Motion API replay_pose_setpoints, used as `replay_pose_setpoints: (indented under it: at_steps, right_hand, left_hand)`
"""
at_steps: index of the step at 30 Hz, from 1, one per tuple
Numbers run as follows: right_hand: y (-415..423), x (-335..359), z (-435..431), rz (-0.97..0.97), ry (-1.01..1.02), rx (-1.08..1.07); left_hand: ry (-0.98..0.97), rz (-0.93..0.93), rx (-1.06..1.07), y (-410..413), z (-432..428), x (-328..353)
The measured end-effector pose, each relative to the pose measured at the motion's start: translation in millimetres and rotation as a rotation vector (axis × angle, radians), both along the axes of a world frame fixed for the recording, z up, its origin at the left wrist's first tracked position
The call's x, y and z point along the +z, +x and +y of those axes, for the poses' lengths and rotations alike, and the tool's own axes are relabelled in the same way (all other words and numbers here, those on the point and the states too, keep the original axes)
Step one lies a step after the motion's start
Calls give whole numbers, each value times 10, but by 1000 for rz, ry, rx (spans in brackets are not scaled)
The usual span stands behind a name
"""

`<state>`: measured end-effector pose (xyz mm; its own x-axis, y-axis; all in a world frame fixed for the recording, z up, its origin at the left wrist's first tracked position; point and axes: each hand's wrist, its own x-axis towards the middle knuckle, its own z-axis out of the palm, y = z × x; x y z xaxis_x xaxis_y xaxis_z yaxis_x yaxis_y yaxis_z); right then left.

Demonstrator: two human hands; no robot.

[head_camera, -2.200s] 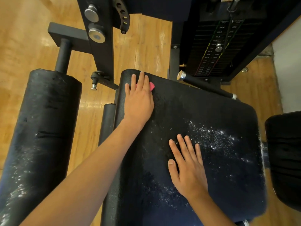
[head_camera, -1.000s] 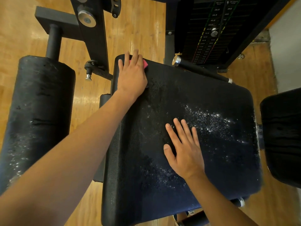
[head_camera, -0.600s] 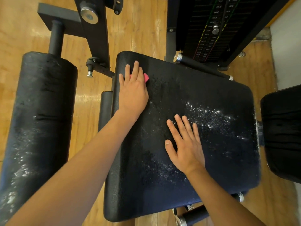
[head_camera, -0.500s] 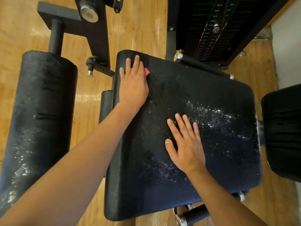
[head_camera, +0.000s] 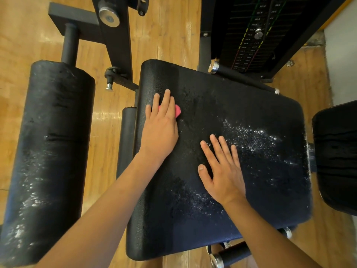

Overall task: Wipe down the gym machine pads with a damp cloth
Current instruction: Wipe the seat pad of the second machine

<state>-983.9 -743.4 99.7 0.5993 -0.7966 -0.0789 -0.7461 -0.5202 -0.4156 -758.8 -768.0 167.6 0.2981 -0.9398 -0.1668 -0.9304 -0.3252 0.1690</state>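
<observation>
Ahead of the left hand [head_camera: 160, 128], a black steel beam [head_camera: 119, 45] crosses over the wooden floor [head_camera: 170, 35] and carries a round silver knob [head_camera: 108, 15]. Left of this hand and a little ahead, a small pin with a silver tip [head_camera: 109, 87] hangs down from the beam. Far ahead of the right hand [head_camera: 222, 171] stands a black weight stack [head_camera: 249, 45] with coloured marks and a metal selector pin [head_camera: 258, 34]. Between the stack and this hand, a black grip bar [head_camera: 241, 78] with a chrome cap lies slanted. Behind the right hand, beside its forearm, is a second grip [head_camera: 231, 255] with a chrome cap. Far to its right is a pale wall [head_camera: 342, 60].

The small pink cloth [head_camera: 178, 112] is mostly hidden under the left hand [head_camera: 161, 130]. Printed numbers on the black weight stack [head_camera: 249, 47] are too small to read.
</observation>
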Motion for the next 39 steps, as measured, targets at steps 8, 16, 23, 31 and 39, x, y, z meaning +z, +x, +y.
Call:
replay_pose_setpoints:
  at_steps: [8,16,23,31,39]
  right_hand:
    - [8,-12,-3,-1,-14,3]
    - [-5,-16,-5,-12,-14,2]
    - [-5,-31,3,-11,-20,-3]
    - [-7,-34,-7,-10,-24,-3]
    - [-2,-10,-13,-13,-13,-9]
  left_hand:
    - [32,-24,24,92,-334,18]
    - [31,-11,-3,97,-261,24]
    - [8,51,11,-93,262,53]
    - [6,17,33,-105,149,16]
    - [17,26,-4,-86,131,12]
